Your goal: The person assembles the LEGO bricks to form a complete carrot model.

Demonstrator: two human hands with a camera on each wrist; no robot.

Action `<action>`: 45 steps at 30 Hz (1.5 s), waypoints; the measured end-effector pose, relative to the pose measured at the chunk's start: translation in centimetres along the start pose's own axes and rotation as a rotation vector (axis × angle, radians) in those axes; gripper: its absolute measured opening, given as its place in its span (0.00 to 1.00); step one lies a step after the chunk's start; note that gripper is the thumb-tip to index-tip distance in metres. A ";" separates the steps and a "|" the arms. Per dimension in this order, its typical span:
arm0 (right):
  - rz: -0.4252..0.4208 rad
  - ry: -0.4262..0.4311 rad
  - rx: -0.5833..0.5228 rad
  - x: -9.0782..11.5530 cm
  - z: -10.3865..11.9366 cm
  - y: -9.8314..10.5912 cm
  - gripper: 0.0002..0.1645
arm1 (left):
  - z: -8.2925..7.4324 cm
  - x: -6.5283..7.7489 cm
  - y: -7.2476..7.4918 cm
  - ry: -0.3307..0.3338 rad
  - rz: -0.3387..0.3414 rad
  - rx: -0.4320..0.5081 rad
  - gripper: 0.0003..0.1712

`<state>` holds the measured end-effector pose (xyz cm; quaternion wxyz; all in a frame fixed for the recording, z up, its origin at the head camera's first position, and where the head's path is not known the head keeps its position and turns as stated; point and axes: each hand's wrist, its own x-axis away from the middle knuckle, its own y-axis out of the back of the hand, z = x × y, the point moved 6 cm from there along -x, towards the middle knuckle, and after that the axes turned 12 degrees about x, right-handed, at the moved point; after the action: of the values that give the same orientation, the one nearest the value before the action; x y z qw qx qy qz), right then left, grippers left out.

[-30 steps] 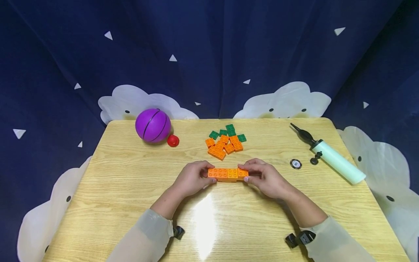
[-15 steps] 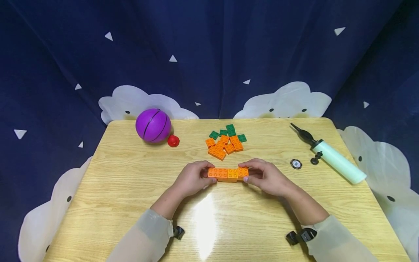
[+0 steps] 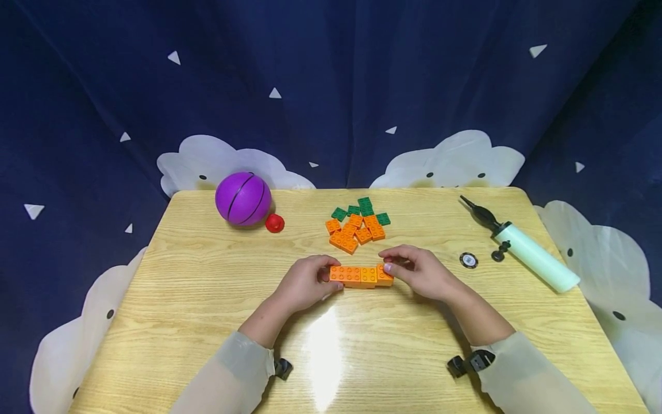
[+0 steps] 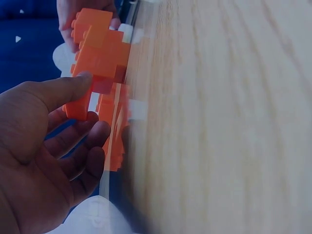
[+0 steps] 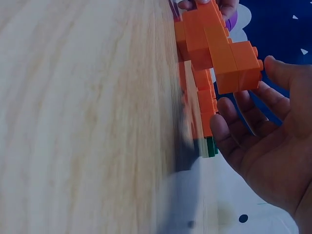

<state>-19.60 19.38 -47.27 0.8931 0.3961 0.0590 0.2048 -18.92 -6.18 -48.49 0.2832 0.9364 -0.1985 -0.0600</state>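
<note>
Steadying the bar [image 3: 345, 276] near the pile [image 3: 349, 230], we are pinching it with left fingers [image 4: 73, 90], right fingers [image 5: 231, 141] lying loose, thumb [image 5: 280, 70] seemingly touching the end brick [image 3: 385, 282]; ideally, we are pressing straight down.

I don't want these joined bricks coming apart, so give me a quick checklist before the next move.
1. Left hand holding the orange brick assembly: ok, it pinches the left end.
2. Right hand gripping the end brick: not ok, its thumb is at the studs but its fingers aren't curled round it.
3. End brick fully pressed down: cannot tell.
4. Loose orange bricks clear of both hands: ok, they lie beyond.
5. Purple ball apart from the assembly: ok.
</note>
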 end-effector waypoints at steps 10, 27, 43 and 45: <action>-0.025 -0.079 -0.003 -1.4 -0.7 0.3 0.25 | 0.0 -0.1 0.0 -0.010 -0.004 0.010 0.23; -0.102 -0.086 0.055 -3.9 -1.7 0.7 0.22 | 0.2 -0.1 -0.1 0.008 0.007 0.006 0.24; -0.154 -0.105 0.164 -6.1 -2.9 0.6 0.29 | -0.2 -0.1 -0.2 0.007 0.004 0.016 0.24; -0.148 -0.108 0.182 -6.2 -2.8 0.5 0.29 | -0.2 -0.1 -0.3 0.001 0.004 0.021 0.23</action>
<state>-26.19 19.07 -49.15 0.8681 0.4805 0.0581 0.1105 -18.89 -5.86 -48.49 0.2737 0.9389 -0.2008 -0.0570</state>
